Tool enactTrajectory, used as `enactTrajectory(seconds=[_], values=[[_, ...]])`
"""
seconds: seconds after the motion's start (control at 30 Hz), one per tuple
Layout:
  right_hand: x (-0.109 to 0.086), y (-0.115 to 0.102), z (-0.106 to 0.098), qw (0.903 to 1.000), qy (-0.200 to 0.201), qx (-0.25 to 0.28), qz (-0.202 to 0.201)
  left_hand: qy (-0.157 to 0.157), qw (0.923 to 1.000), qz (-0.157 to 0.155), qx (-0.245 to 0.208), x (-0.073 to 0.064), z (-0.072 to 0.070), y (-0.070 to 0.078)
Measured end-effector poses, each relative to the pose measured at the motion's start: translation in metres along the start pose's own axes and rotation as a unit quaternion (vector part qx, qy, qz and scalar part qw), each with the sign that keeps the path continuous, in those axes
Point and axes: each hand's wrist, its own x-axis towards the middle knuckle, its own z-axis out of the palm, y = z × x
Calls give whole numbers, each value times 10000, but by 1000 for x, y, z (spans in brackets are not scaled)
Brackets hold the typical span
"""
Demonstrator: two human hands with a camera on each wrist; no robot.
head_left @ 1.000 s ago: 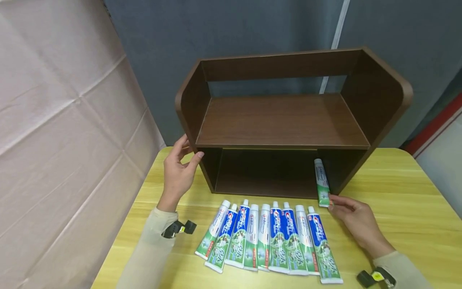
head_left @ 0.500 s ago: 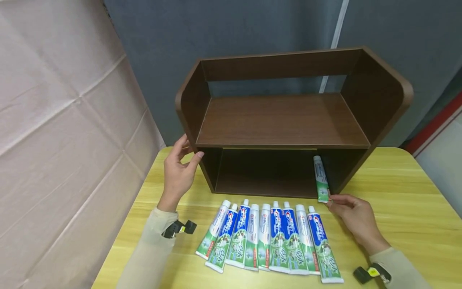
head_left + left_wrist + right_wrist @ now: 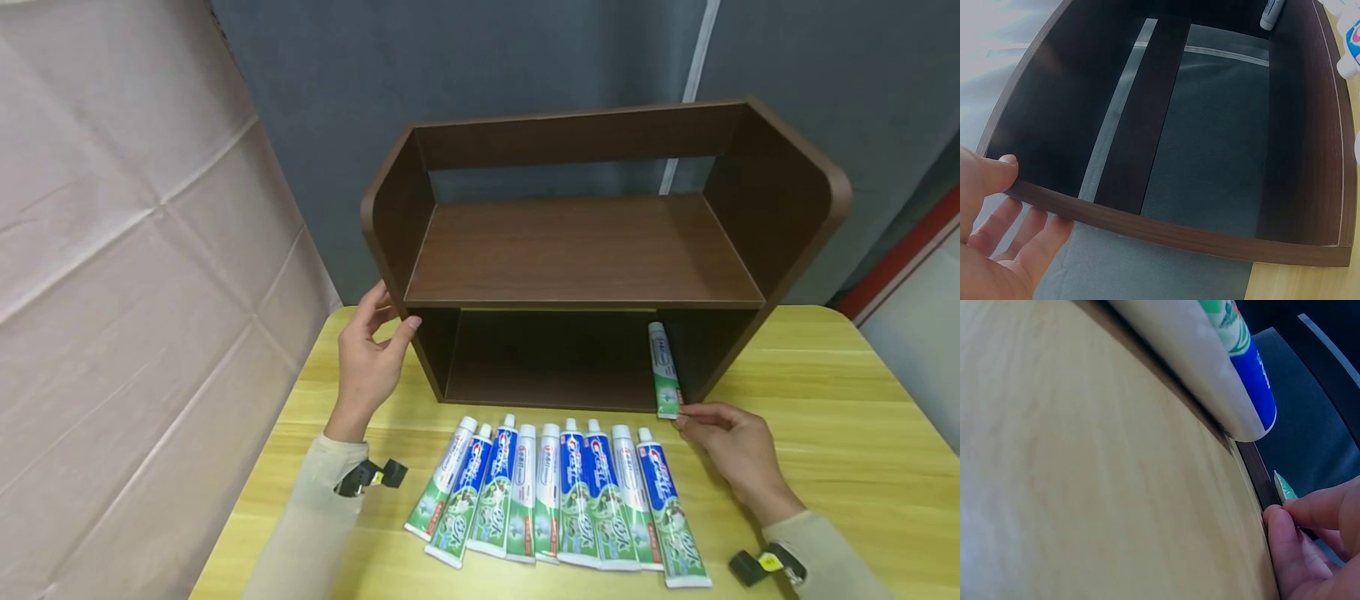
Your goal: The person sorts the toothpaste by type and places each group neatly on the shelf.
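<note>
On the wooden table stands a dark brown two-level shelf [image 3: 592,250]. My left hand [image 3: 367,371] grips its left side panel, thumb on the front edge and fingers on the outer face, as the left wrist view also shows. A toothpaste tube [image 3: 663,371], silver-white and green, lies in the lower compartment along the right wall, cap toward the back. Its crimped end sticks out a little past the front edge. My right hand [image 3: 738,450] pinches that end between thumb and fingertips; in the right wrist view only a green corner of the tube [image 3: 1284,487] shows.
Several toothpaste tubes, such as a blue-green one [image 3: 671,517] and a white-green one [image 3: 442,479], lie side by side in front of the shelf, caps toward it. A grey curtain [image 3: 525,58] hangs behind; pale fabric [image 3: 150,292] is at the left.
My right hand has pushed the pinched tube slightly deeper into the lower compartment. The left hand keeps its grip on the side panel.
</note>
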Motion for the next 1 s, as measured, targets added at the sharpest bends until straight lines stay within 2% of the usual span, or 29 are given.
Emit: enactTrajectory(seconds=[0.33, 0.57, 0.83, 1.0], values=[[-3, -3, -4, 9996, -191, -196, 104, 8, 10000, -27, 20, 0, 0, -1], [-7, -2, -10, 9996, -249, -127, 58, 7, 10000, -3, 29, 1, 0, 1], [-15, 0, -17, 9977, -458, -468, 158, 11, 10000, -76, 4, 1, 1, -1], [-23, 1, -19, 9976, -610, -289, 160, 4, 10000, -80, 4, 1, 4, -1]])
